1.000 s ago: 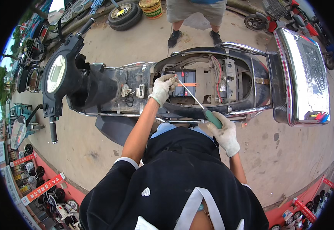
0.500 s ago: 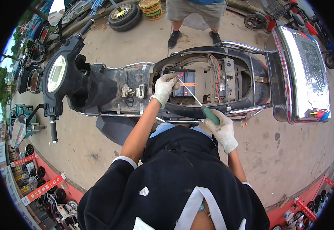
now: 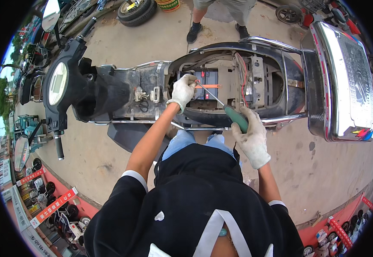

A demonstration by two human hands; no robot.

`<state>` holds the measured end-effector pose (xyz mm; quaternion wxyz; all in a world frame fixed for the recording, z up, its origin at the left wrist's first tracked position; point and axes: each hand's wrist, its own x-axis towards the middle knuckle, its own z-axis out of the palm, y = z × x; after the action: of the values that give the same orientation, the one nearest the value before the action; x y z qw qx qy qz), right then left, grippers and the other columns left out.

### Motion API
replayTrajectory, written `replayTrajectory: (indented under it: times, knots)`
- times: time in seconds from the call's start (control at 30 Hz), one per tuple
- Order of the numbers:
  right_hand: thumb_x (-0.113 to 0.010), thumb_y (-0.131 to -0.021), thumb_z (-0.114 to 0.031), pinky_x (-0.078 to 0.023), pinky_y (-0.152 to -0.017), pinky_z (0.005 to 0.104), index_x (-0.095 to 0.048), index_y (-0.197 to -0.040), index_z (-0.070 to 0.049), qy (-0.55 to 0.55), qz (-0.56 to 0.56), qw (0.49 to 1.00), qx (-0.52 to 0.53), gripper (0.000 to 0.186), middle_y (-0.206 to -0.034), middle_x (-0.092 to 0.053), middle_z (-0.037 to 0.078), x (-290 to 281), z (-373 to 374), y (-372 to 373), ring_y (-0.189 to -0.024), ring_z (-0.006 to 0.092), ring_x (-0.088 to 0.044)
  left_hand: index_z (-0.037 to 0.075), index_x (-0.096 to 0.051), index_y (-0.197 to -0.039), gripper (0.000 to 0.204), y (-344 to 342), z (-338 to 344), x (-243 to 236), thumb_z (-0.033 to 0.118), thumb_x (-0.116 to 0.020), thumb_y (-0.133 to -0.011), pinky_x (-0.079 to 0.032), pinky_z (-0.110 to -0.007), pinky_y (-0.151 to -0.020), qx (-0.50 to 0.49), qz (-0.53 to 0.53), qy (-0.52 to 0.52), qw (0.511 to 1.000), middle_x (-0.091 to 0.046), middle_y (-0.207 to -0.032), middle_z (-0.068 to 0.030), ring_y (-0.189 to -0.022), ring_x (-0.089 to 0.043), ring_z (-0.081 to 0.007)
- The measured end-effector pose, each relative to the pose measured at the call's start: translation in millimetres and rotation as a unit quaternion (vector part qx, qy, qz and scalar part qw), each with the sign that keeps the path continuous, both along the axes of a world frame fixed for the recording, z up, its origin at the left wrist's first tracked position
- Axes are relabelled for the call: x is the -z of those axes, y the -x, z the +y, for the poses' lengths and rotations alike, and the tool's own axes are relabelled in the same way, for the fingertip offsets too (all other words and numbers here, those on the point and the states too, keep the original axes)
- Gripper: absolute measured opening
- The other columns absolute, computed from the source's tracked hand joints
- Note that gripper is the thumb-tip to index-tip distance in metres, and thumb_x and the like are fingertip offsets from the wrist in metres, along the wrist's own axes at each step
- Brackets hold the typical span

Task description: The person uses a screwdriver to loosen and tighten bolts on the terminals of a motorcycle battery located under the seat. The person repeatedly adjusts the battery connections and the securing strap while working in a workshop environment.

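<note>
My right hand [image 3: 251, 139], in a white work glove, holds the green handle of a screwdriver [image 3: 236, 119] between thumb and fingers. Its thin metal shaft slants up and left to a dark battery [image 3: 211, 79] in the open under-seat bay of an electric scooter [image 3: 124, 92]. My left hand [image 3: 184, 91], gloved too, is closed in a pinch beside the shaft's tip at the battery's left part. What its fingertips grip is too small to make out. An orange strap [image 3: 210, 86] crosses the battery, with small red parts near it.
A red wire [image 3: 242, 81] runs through the bay right of the battery. Chrome rails edge the scooter, and a silver top box [image 3: 343, 81] sits at its right end. Across from me stands a person in shorts [image 3: 238, 10], near stacked tyres [image 3: 137, 15] and a yellow bucket [image 3: 168, 5].
The whole view has shifted a little. My right hand has turned on the screwdriver handle, its fingers now extended more along it. My left hand stays at the battery.
</note>
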<state>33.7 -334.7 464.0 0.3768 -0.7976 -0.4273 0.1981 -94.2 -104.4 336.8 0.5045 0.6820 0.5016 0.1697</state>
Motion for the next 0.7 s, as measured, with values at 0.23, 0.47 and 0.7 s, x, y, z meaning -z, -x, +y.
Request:
replayTrajectory:
  times: [0.23, 0.47, 0.7]
  knots:
    - [-0.068, -0.077, -0.008, -0.048, -0.081, 0.042, -0.054, -0.112, -0.004, -0.035, -0.073, 0.996, 0.032, 0.038, -0.112, -0.057, 0.017, 19, 52, 4, -0.098, 0.0369, -0.058, -0.001, -0.064, -0.097, 0.013, -32, 45, 57, 0.004, -0.06, -0.085, -0.049, -0.029, -0.055, 0.13, 0.075, 0.15, 0.977, -0.066, -0.075, -0.0089, -0.059, -0.059, -0.0136]
    - [-0.065, -0.08, -0.009, -0.048, -0.081, 0.0439, -0.055, -0.11, -0.004, 0.107, -0.055, 0.992, 0.039, 0.032, -0.111, -0.056, 0.018, 100, 120, 13, -0.097, 0.0368, -0.057, -0.002, -0.067, -0.086, 0.009, -54, 59, 184, -0.001, -0.06, -0.082, -0.051, -0.029, -0.056, 0.15, 0.124, 0.268, 0.944, -0.069, -0.079, -0.0119, -0.064, -0.064, -0.0151]
    - [-0.062, -0.083, -0.015, -0.048, -0.08, 0.0451, -0.053, -0.111, -0.004, 0.216, -0.072, 0.973, 0.028, 0.032, -0.114, -0.055, 0.019, 190, 152, 27, -0.1, 0.0374, -0.056, 0.001, -0.061, -0.091, 0.022, -35, 33, 301, 0.015, -0.071, -0.077, -0.051, -0.042, -0.076, 0.146, 0.242, 0.134, 0.95, -0.066, -0.089, -0.0227, -0.088, -0.064, -0.0347]
